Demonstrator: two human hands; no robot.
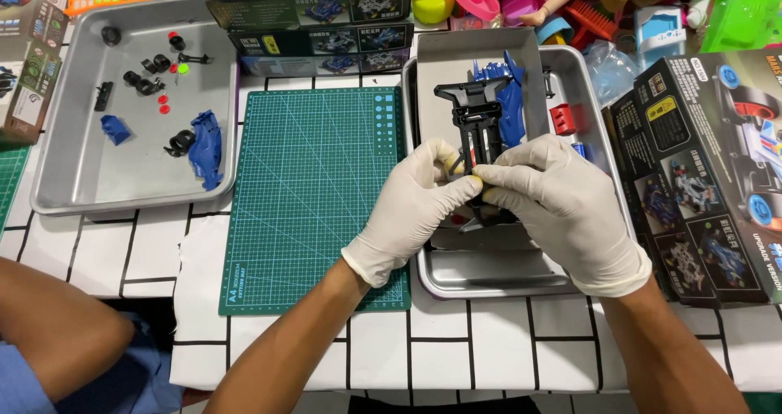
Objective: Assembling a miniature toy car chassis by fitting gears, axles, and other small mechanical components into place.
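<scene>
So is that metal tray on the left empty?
No. The left tray holds loose parts: small black wheels, red bits and blue plastic pieces.

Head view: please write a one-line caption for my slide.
Two gloved hands, left and right, hold a black toy car chassis over a metal tray.

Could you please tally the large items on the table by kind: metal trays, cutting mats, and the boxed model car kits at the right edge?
Metal trays: 2, left tray and right tray
Green cutting mat: 1
Boxed model car kits at the right edge: 2
Total: 5
</scene>
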